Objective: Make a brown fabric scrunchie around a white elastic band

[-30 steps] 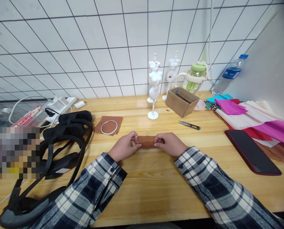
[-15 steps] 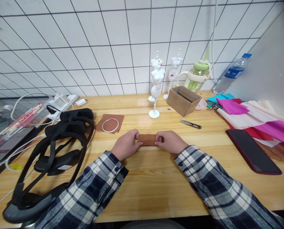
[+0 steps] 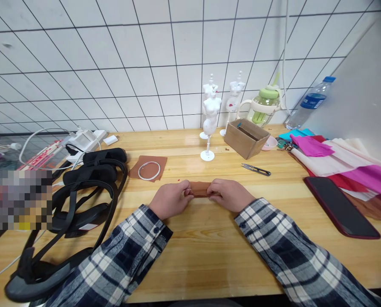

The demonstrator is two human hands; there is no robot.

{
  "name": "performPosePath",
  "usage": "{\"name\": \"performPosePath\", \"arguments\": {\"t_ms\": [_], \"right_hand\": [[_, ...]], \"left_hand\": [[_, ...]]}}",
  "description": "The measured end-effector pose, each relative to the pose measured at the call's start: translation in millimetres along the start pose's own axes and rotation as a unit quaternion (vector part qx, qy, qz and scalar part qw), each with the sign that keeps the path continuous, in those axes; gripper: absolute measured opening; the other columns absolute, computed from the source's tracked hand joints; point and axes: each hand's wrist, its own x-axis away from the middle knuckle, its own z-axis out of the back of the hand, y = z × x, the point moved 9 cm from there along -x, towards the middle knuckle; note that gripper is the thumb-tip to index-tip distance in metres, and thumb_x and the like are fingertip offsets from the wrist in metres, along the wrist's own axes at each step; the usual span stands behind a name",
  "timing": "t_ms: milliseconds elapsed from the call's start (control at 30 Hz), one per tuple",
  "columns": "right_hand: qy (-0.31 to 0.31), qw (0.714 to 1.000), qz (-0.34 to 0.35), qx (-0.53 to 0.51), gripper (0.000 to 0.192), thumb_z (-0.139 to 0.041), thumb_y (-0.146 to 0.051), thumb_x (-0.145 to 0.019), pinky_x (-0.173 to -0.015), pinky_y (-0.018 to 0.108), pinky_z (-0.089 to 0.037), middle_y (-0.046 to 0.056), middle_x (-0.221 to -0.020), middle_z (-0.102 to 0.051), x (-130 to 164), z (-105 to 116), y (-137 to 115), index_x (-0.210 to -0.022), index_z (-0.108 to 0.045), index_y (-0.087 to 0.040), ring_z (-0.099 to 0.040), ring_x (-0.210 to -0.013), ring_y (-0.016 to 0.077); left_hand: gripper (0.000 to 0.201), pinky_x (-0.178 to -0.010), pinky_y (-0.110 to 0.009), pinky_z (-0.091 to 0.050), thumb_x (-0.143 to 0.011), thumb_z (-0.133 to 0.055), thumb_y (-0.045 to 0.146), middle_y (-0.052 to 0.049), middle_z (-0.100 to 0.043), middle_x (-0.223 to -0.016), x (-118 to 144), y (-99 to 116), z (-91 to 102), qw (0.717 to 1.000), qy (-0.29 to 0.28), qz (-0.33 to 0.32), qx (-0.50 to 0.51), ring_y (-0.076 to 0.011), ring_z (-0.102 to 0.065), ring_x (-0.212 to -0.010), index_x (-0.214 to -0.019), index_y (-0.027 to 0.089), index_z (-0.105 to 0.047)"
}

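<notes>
Head view: left hand (image 3: 169, 199) and right hand (image 3: 229, 195) both pinch the ends of a small folded brown cloth (image 3: 200, 189), held low on the wooden counter (image 3: 203, 247) between them. Nearby: thread snips (image 3: 256, 169), white mannequin (image 3: 209, 123), cardboard box (image 3: 246, 137), dark phone (image 3: 340, 207), black headset (image 3: 82, 200).

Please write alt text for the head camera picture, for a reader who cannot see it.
Left hand and right hand pinch the two ends of a small folded piece of brown fabric on a light wooden table. Behind it stand a white miniature mannequin and an open cardboard box; black thread snips lie to the right.
</notes>
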Motion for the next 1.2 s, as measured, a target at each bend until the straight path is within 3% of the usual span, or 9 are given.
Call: {"name": "performPosePath", "arguments": {"t_ms": [100, 233, 433, 500, 633, 700, 800, 933, 1200], "right_hand": [[0.015, 1.000, -0.015, 0.019, 0.014, -0.053, -0.023, -0.087, -0.067, 0.025, -0.038, 0.003, -0.090, -0.065, 0, 1, 2, -0.090, -0.067, -0.022, -0.059, -0.080, 0.0148], [0.044, 0.998, -0.033, -0.026, 0.010, -0.055, -0.018, -0.081, -0.069, 0.024, -0.038, 0.001, -0.084, -0.064, 1, 3, 6, -0.084, -0.065, -0.021, -0.058, -0.077, 0.0138], [0.088, 0.983, -0.073, -0.144, 0.009, -0.057, -0.017, -0.076, -0.060, 0.023, -0.037, -0.001, -0.071, -0.062, 4, 12, 15, -0.081, -0.064, -0.019, -0.052, -0.062, 0.0106], [0.062, 0.964, -0.082, -0.244, 0.009, -0.057, -0.023, -0.079, -0.055, 0.021, -0.037, -0.002, -0.065, -0.060, 5, 8, 16, -0.083, -0.064, -0.019, -0.050, -0.057, 0.0098], [-0.050, 0.917, -0.099, -0.383, 0.020, -0.054, -0.034, -0.083, -0.046, 0.021, -0.036, -0.003, -0.063, -0.061, 6, -12, 10, -0.087, -0.064, -0.017, -0.047, -0.046, 0.0078], [-0.024, 0.941, -0.108, -0.318, 0.019, -0.055, -0.030, -0.083, -0.049, 0.022, -0.039, -0.001, -0.069, -0.064, 6, -10, 15, -0.091, -0.067, -0.018, -0.049, -0.048, 0.0080], [0.056, 0.977, -0.089, -0.183, 0.025, -0.058, -0.027, -0.082, -0.065, 0.025, -0.045, 0.002, -0.092, -0.069, 3, 3, 17, -0.104, -0.069, -0.021, -0.058, -0.068, 0.0118], [0.046, 0.990, -0.043, -0.122, 0.031, -0.063, -0.033, -0.080, -0.081, 0.030, -0.045, 0.004, -0.104, -0.068, -1, -1, 6, -0.110, -0.067, -0.024, -0.061, -0.093, 0.0183], [0.036, 0.987, -0.094, -0.125, 0.015, -0.059, -0.015, -0.077, -0.069, 0.026, -0.042, -0.001, -0.084, -0.067, -2, -7, 13, -0.085, -0.069, -0.023, -0.059, -0.075, 0.0132]], "left_hand": [[0.018, -0.058, -0.026, -0.035, -0.077, -0.062, 0.036, 0.001, -0.065, -0.081, 0, 4, -0.4, 1.000, -0.008, -0.017, -0.014, -0.0183, -0.061, -0.071, -0.084, 0.024, -0.050], [0.009, -0.057, -0.027, -0.033, -0.084, -0.053, 0.030, 0.001, -0.064, -0.075, -2, 3, -2.3, 1.000, 0.014, -0.017, -0.016, -0.0176, -0.059, -0.067, -0.079, 0.023, -0.049], [0.018, -0.063, -0.025, -0.038, -0.080, -0.056, 0.026, 0.001, -0.065, -0.081, 2, -3, 14.0, 0.976, 0.076, -0.011, 0.204, -0.0133, -0.055, -0.068, -0.073, 0.021, -0.040], [0.027, -0.059, -0.023, -0.038, -0.077, -0.059, 0.027, 0.000, -0.065, -0.078, 2, -4, 15.7, 0.939, 0.037, -0.004, 0.342, -0.0113, -0.053, -0.064, -0.071, 0.021, -0.033], [0.036, -0.058, -0.022, -0.040, -0.069, -0.065, 0.025, 0.002, -0.062, -0.071, 4, 1, -5.7, 0.844, -0.140, 0.027, 0.516, -0.0094, -0.054, -0.060, -0.070, 0.021, -0.030], [0.032, -0.059, -0.022, -0.041, -0.067, -0.063, 0.021, 0.003, -0.061, -0.068, 2, -9, -12.4, 0.860, -0.132, 0.054, 0.491, -0.0095, -0.054, -0.060, -0.069, 0.021, -0.031], [0.028, -0.060, -0.023, -0.042, -0.068, -0.060, 0.019, 0.003, -0.062, -0.070, -4, -26, -16.0, 0.919, -0.057, 0.070, 0.384, -0.0113, -0.055, -0.063, -0.068, 0.021, -0.032], [0.024, -0.063, -0.025, -0.043, -0.072, -0.057, 0.019, 0.002, -0.066, -0.074, -6, -28, -19.8, 0.948, -0.025, 0.047, 0.314, -0.0131, -0.058, -0.067, -0.069, 0.021, -0.033], [0.014, -0.067, -0.026, -0.042, -0.077, -0.060, 0.025, 0.004, -0.070, -0.084, -4, -18, 3.4, 0.988, 0.013, 0.026, 0.152, -0.0158, -0.062, -0.076, -0.076, 0.023, -0.046]]}}
